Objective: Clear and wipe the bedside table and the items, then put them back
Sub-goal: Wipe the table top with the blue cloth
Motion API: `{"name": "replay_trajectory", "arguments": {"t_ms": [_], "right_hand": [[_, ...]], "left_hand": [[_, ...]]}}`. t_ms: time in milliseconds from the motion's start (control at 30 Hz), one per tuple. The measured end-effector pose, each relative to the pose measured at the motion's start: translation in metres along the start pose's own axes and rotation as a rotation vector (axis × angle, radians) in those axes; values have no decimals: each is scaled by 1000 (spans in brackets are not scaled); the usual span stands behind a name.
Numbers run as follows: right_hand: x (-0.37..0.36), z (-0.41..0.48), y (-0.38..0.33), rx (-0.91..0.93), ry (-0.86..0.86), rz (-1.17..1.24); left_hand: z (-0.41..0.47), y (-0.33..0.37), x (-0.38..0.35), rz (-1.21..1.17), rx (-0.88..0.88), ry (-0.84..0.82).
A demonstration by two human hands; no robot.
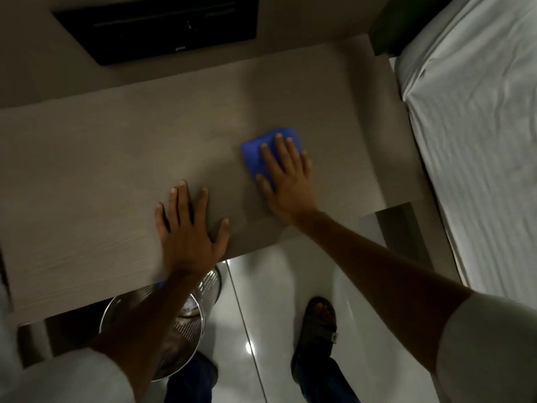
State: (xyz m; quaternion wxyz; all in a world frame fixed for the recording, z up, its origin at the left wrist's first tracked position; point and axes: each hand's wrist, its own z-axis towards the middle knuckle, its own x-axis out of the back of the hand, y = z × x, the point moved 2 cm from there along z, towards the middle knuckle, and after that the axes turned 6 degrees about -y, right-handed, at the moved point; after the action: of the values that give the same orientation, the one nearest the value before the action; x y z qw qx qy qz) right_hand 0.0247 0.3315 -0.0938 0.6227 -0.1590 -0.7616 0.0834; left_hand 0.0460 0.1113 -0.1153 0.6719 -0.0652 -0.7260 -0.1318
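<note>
Head view: both hands flat, right hand (286, 181) pressing folded blue cloth (263, 149), left hand (189, 228) on table (87, 170).

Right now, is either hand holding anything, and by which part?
The right hand presses flat on top of the blue cloth. The left hand rests flat on the table, empty.

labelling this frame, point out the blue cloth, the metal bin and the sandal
folded blue cloth (255, 154): head view, bare left part beside the fingers
perforated shiny metal bin (190, 330): head view, inner mesh wall
dark strapped sandal (321, 327): head view, its front strap
</note>
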Motion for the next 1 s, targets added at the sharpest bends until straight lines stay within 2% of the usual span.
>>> {"name": "replay_trajectory", "arguments": {"t_ms": [67, 133, 300, 400, 467, 533, 667, 733, 800, 900, 1000], "right_hand": [[-8, 3, -22, 190, -62, -43], [-5, 9, -11, 204, -71, -66], [47, 44, 106, -392, 62, -2], [80, 61, 159, -559, 101, 27], [87, 75, 161, -590, 93, 18], [83, 83, 134, -480, 44, -40], [52, 88, 42, 189, -150, -102], [45, 95, 28, 339, -208, -177], [57, 112, 48, 185, -150, -165], [92, 138, 115, -200, -17, -103], [124, 158, 168, -418, -37, -88]], "left_hand": [[0, 0, -4, 27, -2, 12], [0, -3, -6, 37, -10, 25], [2, -3, -10, 38, -14, 3], [2, -2, -8, 40, -6, -13], [4, -1, -6, 28, 5, -30], [3, -2, -6, 23, -3, -38], [2, -3, -8, 27, -9, -26], [3, -3, -7, 22, -15, -16], [3, -2, -7, 12, -22, -25], [4, -1, -6, 12, -15, -40], [5, 1, -5, 24, -6, -58]]}}
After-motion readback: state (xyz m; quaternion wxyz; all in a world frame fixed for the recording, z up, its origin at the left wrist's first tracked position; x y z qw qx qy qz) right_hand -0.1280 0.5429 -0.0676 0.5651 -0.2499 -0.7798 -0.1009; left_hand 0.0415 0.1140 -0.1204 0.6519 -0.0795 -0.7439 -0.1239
